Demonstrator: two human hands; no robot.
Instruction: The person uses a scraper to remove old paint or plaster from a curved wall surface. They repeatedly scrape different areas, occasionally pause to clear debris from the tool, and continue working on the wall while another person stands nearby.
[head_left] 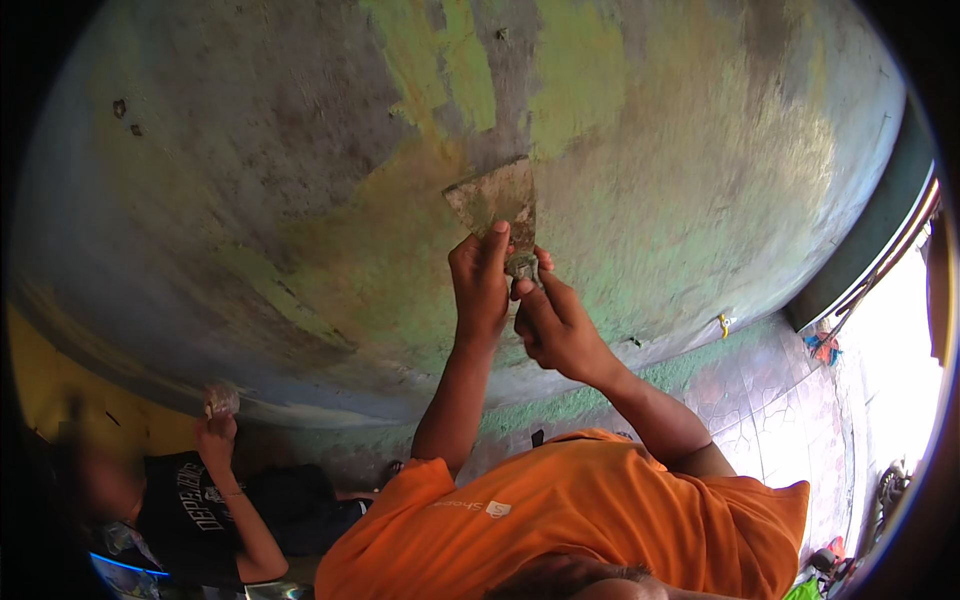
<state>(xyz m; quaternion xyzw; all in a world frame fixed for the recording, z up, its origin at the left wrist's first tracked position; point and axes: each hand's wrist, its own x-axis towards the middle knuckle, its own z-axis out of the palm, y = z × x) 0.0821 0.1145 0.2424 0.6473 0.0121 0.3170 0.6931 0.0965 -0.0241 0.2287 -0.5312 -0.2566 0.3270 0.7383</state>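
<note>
A wide paint scraper [497, 196] with a worn, stained blade lies against the wall [300, 200], its broad edge pointing up. My left hand [480, 275] grips it low on the blade, with the thumb pressed flat along the metal. Around the short handle [522, 266] are the closed fingers of my right hand [562, 325]. Patches of bright green paint [575, 75] remain above the blade, among grey, bare-looking areas. Paler green and brownish streaks surround both hands.
At the lower left a person in a black shirt [185, 500] raises a hand holding a blurred, pale tool [222, 400] to the wall. A yellow-handled item [725, 326] shows near the wall's base. Tiled floor [760, 420] and a bright doorway [895, 340] lie to the right.
</note>
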